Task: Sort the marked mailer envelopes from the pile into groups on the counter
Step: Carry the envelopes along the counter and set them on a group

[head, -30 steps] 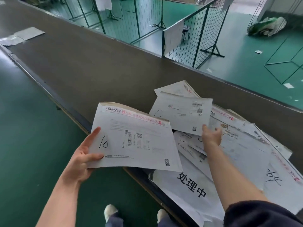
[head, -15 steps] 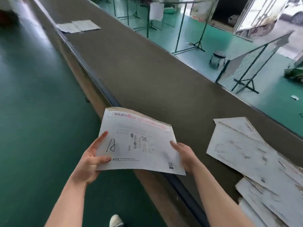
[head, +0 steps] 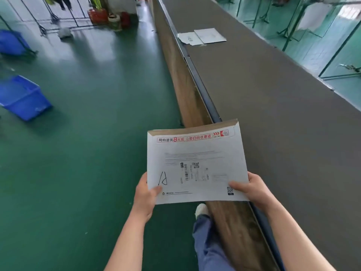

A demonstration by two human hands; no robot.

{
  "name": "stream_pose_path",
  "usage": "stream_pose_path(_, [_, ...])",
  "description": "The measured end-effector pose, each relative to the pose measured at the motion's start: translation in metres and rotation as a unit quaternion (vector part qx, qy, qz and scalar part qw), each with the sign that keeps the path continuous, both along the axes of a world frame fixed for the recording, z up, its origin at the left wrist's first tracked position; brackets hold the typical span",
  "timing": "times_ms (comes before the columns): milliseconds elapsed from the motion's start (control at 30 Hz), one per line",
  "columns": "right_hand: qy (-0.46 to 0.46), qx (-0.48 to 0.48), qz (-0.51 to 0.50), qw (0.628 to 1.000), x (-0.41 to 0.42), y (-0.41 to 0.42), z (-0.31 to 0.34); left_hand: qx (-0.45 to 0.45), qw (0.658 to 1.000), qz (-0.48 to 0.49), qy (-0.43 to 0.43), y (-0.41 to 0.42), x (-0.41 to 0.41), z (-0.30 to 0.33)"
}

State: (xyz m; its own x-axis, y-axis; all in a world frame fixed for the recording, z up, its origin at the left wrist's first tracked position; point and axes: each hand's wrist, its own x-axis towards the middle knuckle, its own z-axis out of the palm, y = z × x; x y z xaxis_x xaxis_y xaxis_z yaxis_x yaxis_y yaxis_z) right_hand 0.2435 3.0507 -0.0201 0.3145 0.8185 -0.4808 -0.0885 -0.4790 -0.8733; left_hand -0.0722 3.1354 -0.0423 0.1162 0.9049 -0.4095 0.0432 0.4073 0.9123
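I hold a white mailer envelope [head: 197, 165] with a red banner and a hand-drawn "A" mark, over the near edge of the long dark counter [head: 273, 98]. My left hand [head: 146, 194] pinches its lower left corner, thumb on top. My right hand [head: 252, 189] grips its lower right corner, thumb beside the QR code. Far down the counter two white envelopes [head: 203, 37] lie side by side near the edge. The pile is out of view.
Two blue bins [head: 23, 97] stand on the green floor at the left. Red and green items [head: 109, 17] sit at the far wall. Green metal stands [head: 293, 20] line the far side of the counter. My leg and shoe [head: 202, 218] are beside the counter.
My right hand left the pile and took the envelope's right corner. The view swung left along the counter; the pile went out of sight and the two far envelopes came closer.
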Motion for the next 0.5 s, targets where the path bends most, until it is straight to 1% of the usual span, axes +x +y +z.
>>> stream_pose_path(100, [0.034,0.029,-0.046,0.998,0.024,0.077,-0.016,0.021,0.999,0.037,0.016,0.078,0.029,0.002])
stream_pose_path(200, [0.060,0.051,-0.065,0.995,0.047,0.166,-0.017,0.026,0.997,0.067,0.034,0.157,0.055,0.024])
stream_pose_path(333, [0.073,0.077,-0.054,0.993,0.067,0.279,-0.002,0.036,0.991,0.119,0.049,0.253,0.077,0.050])
stream_pose_path(433, [0.066,0.102,-0.051,0.991,0.073,0.351,0.003,0.044,0.981,0.180,0.058,0.308,0.081,0.057])
stream_pose_path(500, [0.064,0.113,-0.026,0.991,0.072,0.398,0.001,0.053,0.976,0.206,0.055,0.347,0.081,0.057])
